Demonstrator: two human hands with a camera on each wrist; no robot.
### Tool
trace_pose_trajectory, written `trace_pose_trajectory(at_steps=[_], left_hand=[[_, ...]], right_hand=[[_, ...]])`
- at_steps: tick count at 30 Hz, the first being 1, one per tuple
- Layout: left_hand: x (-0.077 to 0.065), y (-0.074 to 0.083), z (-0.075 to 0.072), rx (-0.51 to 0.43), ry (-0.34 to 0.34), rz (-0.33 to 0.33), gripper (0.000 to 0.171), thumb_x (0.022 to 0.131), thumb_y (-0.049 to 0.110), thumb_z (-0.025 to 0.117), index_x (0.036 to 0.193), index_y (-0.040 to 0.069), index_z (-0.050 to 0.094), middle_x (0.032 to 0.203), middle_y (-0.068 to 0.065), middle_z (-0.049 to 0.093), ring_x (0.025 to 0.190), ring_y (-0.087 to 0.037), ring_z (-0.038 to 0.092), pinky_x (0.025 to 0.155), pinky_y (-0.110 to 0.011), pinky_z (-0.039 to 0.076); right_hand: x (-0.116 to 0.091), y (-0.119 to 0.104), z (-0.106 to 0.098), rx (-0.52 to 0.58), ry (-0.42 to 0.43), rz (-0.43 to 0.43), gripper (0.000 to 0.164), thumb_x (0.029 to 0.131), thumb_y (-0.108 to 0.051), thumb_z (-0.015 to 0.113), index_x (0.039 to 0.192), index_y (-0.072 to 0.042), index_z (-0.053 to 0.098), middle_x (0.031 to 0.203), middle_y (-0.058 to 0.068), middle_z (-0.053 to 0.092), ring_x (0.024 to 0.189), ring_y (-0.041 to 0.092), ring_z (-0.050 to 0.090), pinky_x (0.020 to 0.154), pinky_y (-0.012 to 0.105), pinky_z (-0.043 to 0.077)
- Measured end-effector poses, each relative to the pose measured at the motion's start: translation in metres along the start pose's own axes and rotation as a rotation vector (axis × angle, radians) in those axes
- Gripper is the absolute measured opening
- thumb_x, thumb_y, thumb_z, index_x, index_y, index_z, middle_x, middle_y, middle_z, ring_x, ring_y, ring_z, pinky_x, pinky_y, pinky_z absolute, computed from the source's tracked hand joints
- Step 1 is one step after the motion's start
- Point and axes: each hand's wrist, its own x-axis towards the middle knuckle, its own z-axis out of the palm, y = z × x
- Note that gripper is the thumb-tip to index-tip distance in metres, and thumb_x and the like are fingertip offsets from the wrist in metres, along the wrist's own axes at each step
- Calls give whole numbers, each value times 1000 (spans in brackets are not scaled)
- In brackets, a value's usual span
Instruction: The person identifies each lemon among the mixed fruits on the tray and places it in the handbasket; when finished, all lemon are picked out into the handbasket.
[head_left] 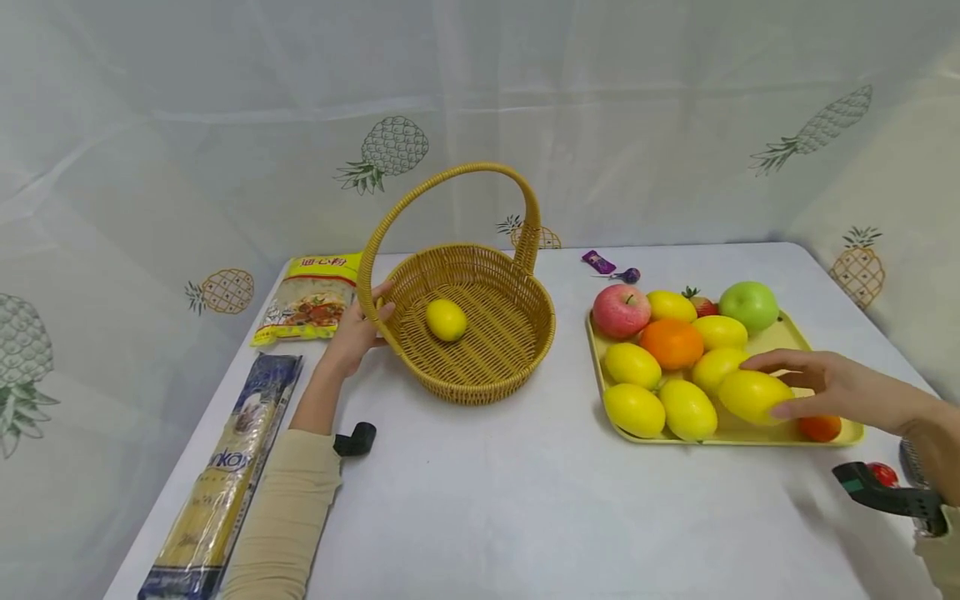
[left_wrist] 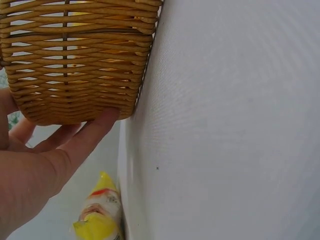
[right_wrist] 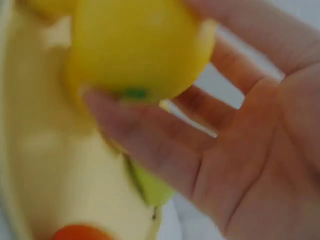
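A round wicker basket (head_left: 480, 392) with a tall arched handle stands in the middle of the table, one lemon (head_left: 446, 320) lying inside it. My left hand (head_left: 355, 333) holds the basket's left side by the foot of the handle; in the left wrist view its thumb lies along the woven wall (left_wrist: 75, 85). Over the right part of a yellow tray (head_left: 757, 435), my right hand (head_left: 847, 385) pinches another lemon (head_left: 756, 397) between thumb and fingers. That lemon also fills the top of the right wrist view, blurred.
Several lemons (head_left: 633, 410), an orange (head_left: 672, 344), a pink apple (head_left: 621, 312), a green apple (head_left: 748, 306) and a strawberry (head_left: 701, 304) crowd the tray. At left lie a yellow food packet (head_left: 311, 300) and a long pasta packet (head_left: 225, 483). Purple-wrapped candy (head_left: 598, 262) lies behind the tray.
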Motion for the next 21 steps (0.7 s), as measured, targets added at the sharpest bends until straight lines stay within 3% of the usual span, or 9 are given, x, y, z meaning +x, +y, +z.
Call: trace_pose_trajectory(at_steps=[4,10,16,21], left_hand=[[0,-1,0,2,9,1,52,104,21,46,154,16,29,152,-18,31,128,-43,42,95,-61,42],[0,-1,1,-15,4,7,52,104,19,46,153,14,30,152,-19,30,128,-44,42,94,-62,43],[-1,1,2,-12,9,25,52,104,18,46,153,12,30,150,-21,33,127,-44,43,93,-61,44],[-1,1,1,-17,17,15,51,104,18,46,153,13,31,151,-20,33,126,-44,44,93,-60,45]], right_hand=[[10,-21,-11,115,17,-53,44,98,-8,53,141,-16,45,127,-24,44,103,2,56,77,30,55],[55,-75,-7,467,-137,-187,43,104,-5,38,144,-20,41,135,-5,47,109,20,59,87,40,54],[112,-146,26,691,-198,-88,38,103,-15,48,140,-18,45,132,11,46,108,25,59,91,50,49],[155,-193,57,756,-250,-38,54,100,-19,56,147,-8,33,134,19,41,105,29,59,90,47,50]])
